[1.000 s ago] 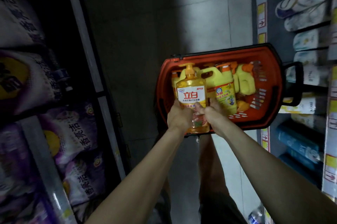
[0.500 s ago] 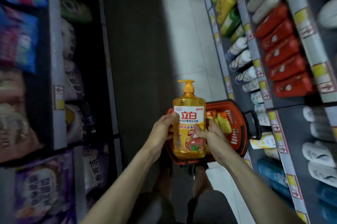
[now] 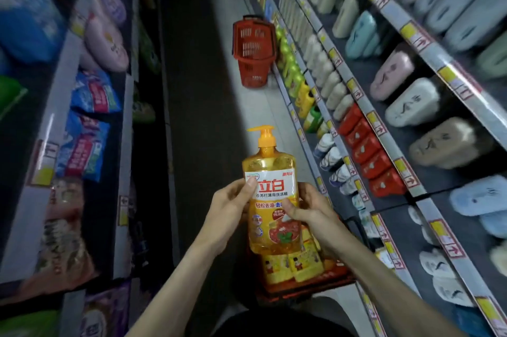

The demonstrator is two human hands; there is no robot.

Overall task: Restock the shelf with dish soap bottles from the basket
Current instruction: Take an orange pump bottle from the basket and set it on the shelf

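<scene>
Dim shop aisle ran ahead, with bagged goods filling the left shelving [image 3: 90,122]. At centre, the left grip [image 3: 229,210] wrapped the bottle's left flank, thumb pressed on the label's upper corner. The dish soap bottle [image 3: 271,172] stood upright in the air above the basket, clear of any shelf. It was clear orange plastic filled with amber liquid, with an orange pump head and a white-and-red printed label. Judged full, it would handle heavy and stiff-walled, with a smooth, possibly slippery label. Take it by the wide body, not the pump neck. The right grip [image 3: 310,210] clasped the right flank, thumb across the label. Below, the orange basket [image 3: 336,271] held more yellow bottles [image 3: 290,265]. Right shelving [image 3: 352,87] carried yellow jugs [image 3: 303,95] low down.
</scene>
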